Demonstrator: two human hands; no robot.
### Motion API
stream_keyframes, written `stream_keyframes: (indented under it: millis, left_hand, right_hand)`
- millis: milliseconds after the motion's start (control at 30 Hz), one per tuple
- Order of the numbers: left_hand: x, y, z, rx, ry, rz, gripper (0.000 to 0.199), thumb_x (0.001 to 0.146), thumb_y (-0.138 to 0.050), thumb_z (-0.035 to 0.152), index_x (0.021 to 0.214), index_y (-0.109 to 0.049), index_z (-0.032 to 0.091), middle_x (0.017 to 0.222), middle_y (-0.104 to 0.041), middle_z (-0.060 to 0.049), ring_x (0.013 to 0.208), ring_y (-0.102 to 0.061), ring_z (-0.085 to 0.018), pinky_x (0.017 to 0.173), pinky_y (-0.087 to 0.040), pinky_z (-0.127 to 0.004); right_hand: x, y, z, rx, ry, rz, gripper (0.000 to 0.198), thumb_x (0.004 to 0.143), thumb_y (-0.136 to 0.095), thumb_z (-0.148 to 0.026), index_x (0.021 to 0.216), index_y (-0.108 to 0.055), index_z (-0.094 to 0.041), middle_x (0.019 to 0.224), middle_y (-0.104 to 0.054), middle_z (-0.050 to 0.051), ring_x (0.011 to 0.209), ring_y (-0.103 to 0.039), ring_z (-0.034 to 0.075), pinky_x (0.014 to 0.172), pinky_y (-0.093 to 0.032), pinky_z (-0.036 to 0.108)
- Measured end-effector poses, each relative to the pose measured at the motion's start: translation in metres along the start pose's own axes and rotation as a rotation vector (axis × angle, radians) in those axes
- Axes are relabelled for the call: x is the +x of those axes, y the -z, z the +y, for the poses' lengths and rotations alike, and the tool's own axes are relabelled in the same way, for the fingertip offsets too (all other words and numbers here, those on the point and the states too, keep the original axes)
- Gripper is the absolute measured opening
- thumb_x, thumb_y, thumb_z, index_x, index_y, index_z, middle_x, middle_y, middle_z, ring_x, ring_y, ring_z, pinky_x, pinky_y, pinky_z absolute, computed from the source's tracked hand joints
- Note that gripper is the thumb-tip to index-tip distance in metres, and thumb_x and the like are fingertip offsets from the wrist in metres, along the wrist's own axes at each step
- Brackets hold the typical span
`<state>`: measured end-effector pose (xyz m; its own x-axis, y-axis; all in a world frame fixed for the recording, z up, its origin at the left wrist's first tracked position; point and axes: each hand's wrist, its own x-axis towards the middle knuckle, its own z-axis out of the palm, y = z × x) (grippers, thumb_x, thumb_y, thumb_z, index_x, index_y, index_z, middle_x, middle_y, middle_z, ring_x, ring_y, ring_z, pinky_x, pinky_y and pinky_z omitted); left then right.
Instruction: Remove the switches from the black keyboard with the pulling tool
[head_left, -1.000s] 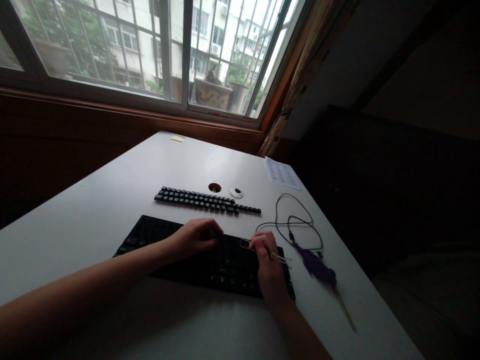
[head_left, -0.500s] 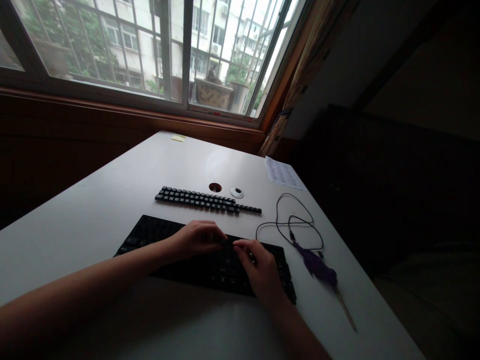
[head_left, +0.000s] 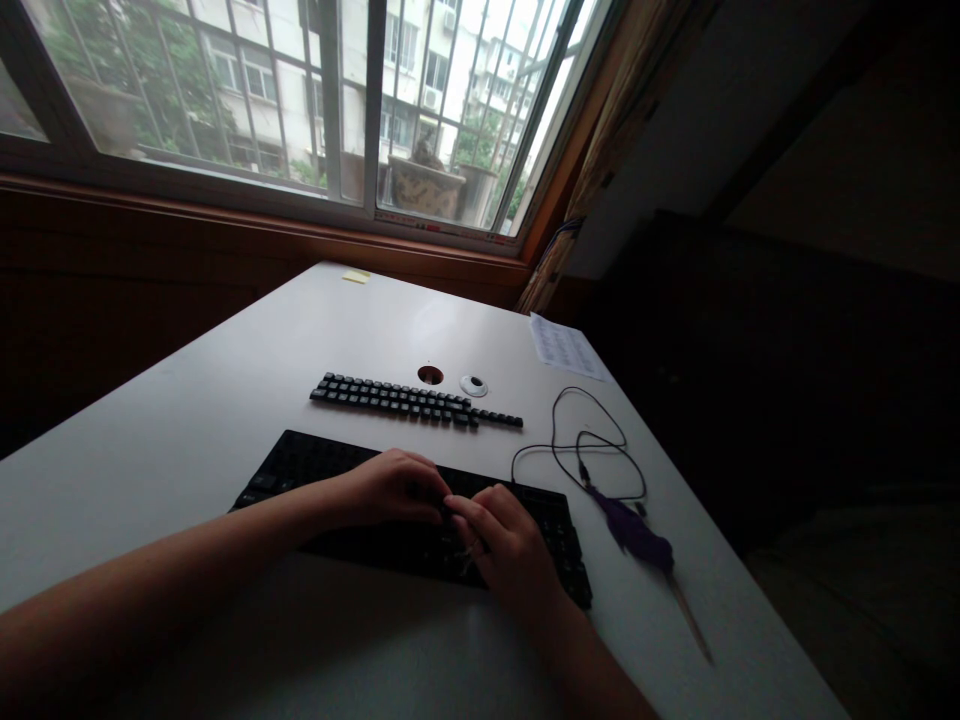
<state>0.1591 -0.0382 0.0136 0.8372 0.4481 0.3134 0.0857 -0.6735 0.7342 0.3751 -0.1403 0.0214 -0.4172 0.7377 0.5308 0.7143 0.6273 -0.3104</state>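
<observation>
A black keyboard [head_left: 315, 458] lies on the white table, with both my hands over its middle. My left hand [head_left: 397, 487] is closed, its fingertips pinched together; whatever they hold is too dark to make out. My right hand [head_left: 517, 545] touches those fingertips with its thumb and forefinger. Tucked under its curled fingers is a thin, shiny metal tool [head_left: 471, 553], mostly hidden. Behind the keyboard, loose black keycaps [head_left: 390, 397] stand in rows.
A black cable [head_left: 559, 447] loops to the right of the keyboard. Beside it lies a purple feather duster-like thing [head_left: 637, 535] with a stick handle. A round cable hole [head_left: 430, 375], its white cover [head_left: 474, 385], a printed sheet [head_left: 566, 346] and a yellow note [head_left: 356, 276] are farther back.
My right hand has shifted left and its fingertips now meet the left hand's. The left fingers have curled downward. The keyboard and the keycap rows have stayed where they were.
</observation>
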Motion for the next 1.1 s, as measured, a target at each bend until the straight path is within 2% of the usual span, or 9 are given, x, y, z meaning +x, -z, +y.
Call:
stream_keyframes:
  millis: [200, 600, 833, 1100]
  left_hand:
    - [0.0, 0.003, 0.005, -0.005, 0.001, -0.035, 0.027, 0.084, -0.071, 0.037, 0.102, -0.071, 0.017, 0.089, -0.068, -0.005, 0.077, -0.062, -0.015, 0.07, -0.046, -0.023]
    - [0.0, 0.009, 0.015, -0.065, 0.035, -0.028, 0.027, 0.086, -0.069, 0.038, 0.101, -0.07, 0.015, 0.087, -0.068, -0.004, 0.079, -0.062, -0.014, 0.071, -0.046, -0.023]
    - [-0.001, 0.009, 0.011, -0.106, 0.111, -0.005, 0.025, 0.084, -0.07, 0.033, 0.104, -0.07, 0.017, 0.092, -0.072, -0.004, 0.081, -0.065, -0.016, 0.074, -0.048, -0.024]
    - [-0.002, 0.006, 0.006, -0.133, 0.138, 0.042, 0.025, 0.082, -0.072, 0.031, 0.101, -0.068, 0.016, 0.085, -0.07, -0.003, 0.075, -0.062, -0.014, 0.067, -0.046, -0.022]
  right_hand:
    - [0.002, 0.003, -0.003, -0.115, 0.116, 0.027, 0.026, 0.094, -0.053, -0.01, 0.116, -0.065, -0.019, 0.08, -0.063, 0.005, 0.073, -0.051, 0.017, 0.066, -0.046, 0.03]
    - [-0.001, 0.004, 0.002, -0.197, 0.147, 0.011, 0.028, 0.094, -0.053, -0.01, 0.118, -0.066, -0.019, 0.083, -0.064, 0.006, 0.074, -0.051, 0.018, 0.067, -0.045, 0.031]
    - [-0.002, 0.005, 0.001, -0.066, 0.043, 0.072, 0.019, 0.093, -0.058, -0.013, 0.108, -0.067, -0.019, 0.082, -0.061, 0.005, 0.075, -0.055, 0.017, 0.066, -0.047, 0.03]
    - [-0.003, 0.0, 0.003, 0.015, -0.048, 0.09, 0.02, 0.093, -0.06, -0.019, 0.113, -0.064, -0.021, 0.085, -0.062, 0.005, 0.08, -0.06, 0.019, 0.072, -0.051, 0.032]
